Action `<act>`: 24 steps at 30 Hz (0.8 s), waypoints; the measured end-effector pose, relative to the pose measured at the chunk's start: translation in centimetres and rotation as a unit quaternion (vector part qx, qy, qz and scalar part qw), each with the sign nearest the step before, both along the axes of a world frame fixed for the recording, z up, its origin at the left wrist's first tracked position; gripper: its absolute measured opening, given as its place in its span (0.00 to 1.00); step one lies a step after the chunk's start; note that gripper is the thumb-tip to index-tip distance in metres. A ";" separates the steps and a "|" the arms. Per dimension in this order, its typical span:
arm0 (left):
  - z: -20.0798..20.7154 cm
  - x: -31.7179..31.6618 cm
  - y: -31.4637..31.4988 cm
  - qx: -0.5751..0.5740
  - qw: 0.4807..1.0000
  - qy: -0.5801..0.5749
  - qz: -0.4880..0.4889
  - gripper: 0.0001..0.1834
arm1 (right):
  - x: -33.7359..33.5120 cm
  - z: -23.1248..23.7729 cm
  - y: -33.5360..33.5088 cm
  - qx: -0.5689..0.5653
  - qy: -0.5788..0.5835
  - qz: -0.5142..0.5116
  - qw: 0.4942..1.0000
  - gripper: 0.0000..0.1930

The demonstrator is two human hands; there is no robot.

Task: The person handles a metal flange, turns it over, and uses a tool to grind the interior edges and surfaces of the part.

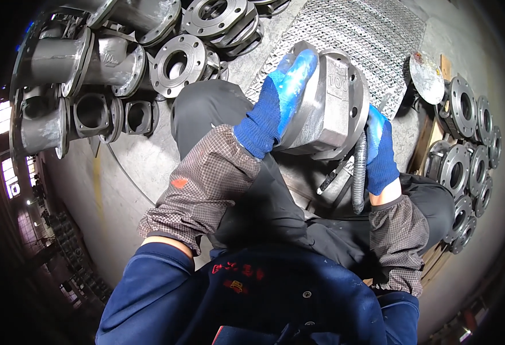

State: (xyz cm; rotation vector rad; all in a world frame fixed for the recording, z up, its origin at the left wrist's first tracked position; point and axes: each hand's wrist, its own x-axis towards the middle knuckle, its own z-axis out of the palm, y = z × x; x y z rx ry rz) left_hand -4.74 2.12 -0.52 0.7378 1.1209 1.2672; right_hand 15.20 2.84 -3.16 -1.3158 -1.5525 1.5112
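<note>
A grey cast-metal valve body (pixel 332 112) with round bolt-holed flanges sits tilted in front of me, above my knees. My left hand (pixel 290 92), in a blue coated glove, is closed over its left flange, fingers laid along the rim. On the other side my right hand (pixel 380 146), gloved the same way, grips near the right flange's edge; its fingertips are partly hidden behind the casting. A flexible ribbed metal hose (pixel 359 178) hangs between the casting and my right hand. Below the casting lies a dark cable with a pale tip (pixel 326 184).
A ridged metal plate (pixel 356 29) lies beyond the casting, with a worn round disc (pixel 426 77) at its right. Flanged castings (pixel 106 63) are stacked at the left. More flanged parts (pixel 456 167) stand in rows on wood at the right.
</note>
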 end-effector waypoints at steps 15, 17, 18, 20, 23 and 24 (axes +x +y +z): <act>-1.0 2.0 -0.2 -0.027 0.990 -0.140 0.018 0.43 | 0.7 13.1 -3.9 -0.192 -0.005 -0.134 0.972 0.22; -0.9 2.2 0.0 -0.048 0.991 -0.119 -0.023 0.45 | 1.1 13.1 -4.6 -0.228 -0.023 -0.114 0.967 0.21; -1.1 2.5 -0.1 -0.053 0.990 -0.128 -0.024 0.44 | 1.1 13.1 -4.6 -0.230 -0.020 -0.103 0.967 0.19; -1.3 2.9 -0.6 -0.056 0.989 -0.138 -0.026 0.43 | 2.0 12.0 -4.4 -0.028 -0.082 0.004 0.996 0.19; -2.1 2.9 -1.3 -0.027 0.986 -0.167 0.000 0.41 | 1.8 12.3 -3.4 0.086 -0.132 0.104 0.982 0.19; -2.1 2.4 -1.4 -0.014 0.966 -0.258 -0.021 0.38 | 1.4 13.0 -2.7 -0.029 -0.109 0.085 0.990 0.19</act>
